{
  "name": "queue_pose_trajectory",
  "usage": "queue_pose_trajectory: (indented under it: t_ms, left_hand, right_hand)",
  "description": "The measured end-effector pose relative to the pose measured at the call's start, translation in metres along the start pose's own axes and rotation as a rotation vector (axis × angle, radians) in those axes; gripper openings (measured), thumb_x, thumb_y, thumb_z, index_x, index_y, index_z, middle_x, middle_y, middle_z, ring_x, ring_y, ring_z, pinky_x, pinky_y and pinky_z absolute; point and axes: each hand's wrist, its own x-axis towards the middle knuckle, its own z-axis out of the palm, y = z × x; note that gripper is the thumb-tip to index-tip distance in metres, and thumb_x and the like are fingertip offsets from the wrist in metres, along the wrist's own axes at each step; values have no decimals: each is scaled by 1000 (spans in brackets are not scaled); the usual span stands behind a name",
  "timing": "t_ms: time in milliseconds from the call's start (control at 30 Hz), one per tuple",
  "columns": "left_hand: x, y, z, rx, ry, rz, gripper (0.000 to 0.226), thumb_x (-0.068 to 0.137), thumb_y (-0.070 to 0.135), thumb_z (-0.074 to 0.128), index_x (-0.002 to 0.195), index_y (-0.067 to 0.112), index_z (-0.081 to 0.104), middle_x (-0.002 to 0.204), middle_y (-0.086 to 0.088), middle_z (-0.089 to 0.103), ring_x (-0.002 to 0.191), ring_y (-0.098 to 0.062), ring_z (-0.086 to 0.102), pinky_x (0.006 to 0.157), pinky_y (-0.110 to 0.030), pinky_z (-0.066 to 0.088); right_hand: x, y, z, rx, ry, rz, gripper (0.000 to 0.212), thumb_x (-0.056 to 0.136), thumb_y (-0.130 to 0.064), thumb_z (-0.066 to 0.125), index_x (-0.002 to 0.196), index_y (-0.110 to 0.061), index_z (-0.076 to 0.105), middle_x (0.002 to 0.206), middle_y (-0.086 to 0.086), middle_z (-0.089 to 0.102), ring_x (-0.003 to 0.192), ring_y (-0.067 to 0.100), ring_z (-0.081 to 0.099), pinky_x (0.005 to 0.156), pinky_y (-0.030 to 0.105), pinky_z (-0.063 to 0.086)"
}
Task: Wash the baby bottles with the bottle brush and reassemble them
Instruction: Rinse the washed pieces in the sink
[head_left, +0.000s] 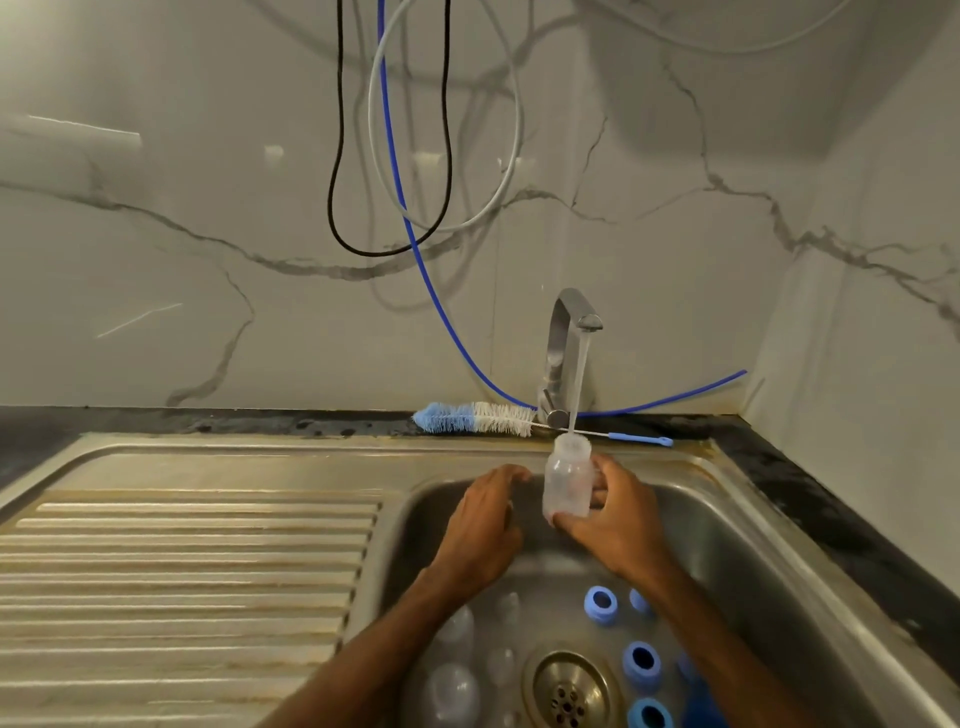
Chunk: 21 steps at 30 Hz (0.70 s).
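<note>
**Bottle rinsed under the running tap**

The right hand (618, 519) held a clear baby bottle (569, 480) upright over the sink (753, 545), thumb at its base and fingers wrapped round its far side. The bottle's open mouth sat directly below the tap (569, 332) at its twelve o'clock, and a stream of water (581, 384) ran down into it.

The left hand (485, 525) was just beside the bottle at its nine o'clock, back toward the camera and fingers bent downward. Its palm was hidden, so I could not tell whether it held anything.

The bottle brush (483, 418), with blue and white bristles, lay flat on the counter (831, 519) behind the sink, at the bottle's eleven o'clock, its thin handle passing behind the bottle's mouth.

On the sink floor, blue screw rings (601, 605) lay from one to four o'clock of the drain (569, 691). More clear bottle parts (452, 691) lay at its nine to eleven o'clock. The ribbed drainboard (182, 571) stretched away at nine o'clock of the basin.
</note>
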Motion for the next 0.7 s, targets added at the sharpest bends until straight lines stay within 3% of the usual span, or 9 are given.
queue_pose_trajectory:
  t_ms: [100, 167, 300, 400, 533, 633, 700]
  left_hand:
    - [2, 1, 5, -68, 48, -10, 49, 88, 3, 58, 131, 25, 54, 127, 4, 61, 118, -12, 58, 105, -40, 51]
    - [2, 4, 8, -94, 44, -17, 43, 91, 0, 58, 128, 22, 57, 122, 4, 64, 111, -10, 61, 101, -38, 53]
    - [2, 2, 10, -144, 78, 8, 35, 96, -1, 53, 123, 19, 60, 117, 5, 67, 106, -5, 62, 97, -29, 54]
    - [0, 1, 11, -168, 64, 19, 33, 98, -1, 50, 124, 19, 61, 119, 5, 67, 110, -3, 61, 98, -22, 52]
    - [0, -5, 15, -186, 68, 21, 32, 101, 2, 50, 125, 19, 60, 122, 6, 66, 112, 1, 60, 93, -8, 46]
    - [3, -7, 13, -249, 82, 23, 25, 105, 9, 49, 124, 20, 60, 119, 7, 67, 109, 2, 61, 89, -8, 47]
    - [2, 1, 12, -323, 78, 11, 22, 108, 18, 47, 124, 21, 61, 115, 9, 68, 105, 1, 63, 87, -11, 50]
  right_hand:
    - [1, 0, 2, -22, -38, 2, 63, 65, -20, 94, 118, -27, 59, 107, -7, 71, 81, 0, 61, 66, 11, 47]
    - [-1, 0, 6, -21, -24, -11, 64, 67, -20, 93, 118, -30, 56, 108, -9, 67, 81, 1, 59, 67, 10, 44]
    - [-1, 2, 8, -21, -26, -19, 70, 70, -20, 92, 130, -21, 57, 115, -5, 66, 97, 7, 61, 80, 16, 46]
    - [0, 4, 4, 10, 19, -45, 65, 71, -20, 91, 125, -27, 55, 104, -12, 62, 89, 3, 61, 74, 12, 46]
    - [-2, 4, 0, -43, -18, -14, 61, 72, -21, 90, 123, -24, 58, 108, -10, 67, 89, 3, 61, 75, 16, 51]
    - [-1, 7, 3, -52, -68, 14, 64, 73, -19, 90, 126, -27, 54, 110, -11, 65, 84, 1, 56, 63, 10, 43]
    - [0, 6, 4, -92, -133, 42, 69, 71, -19, 91, 129, -23, 54, 115, -7, 65, 86, 1, 55, 64, 10, 43]
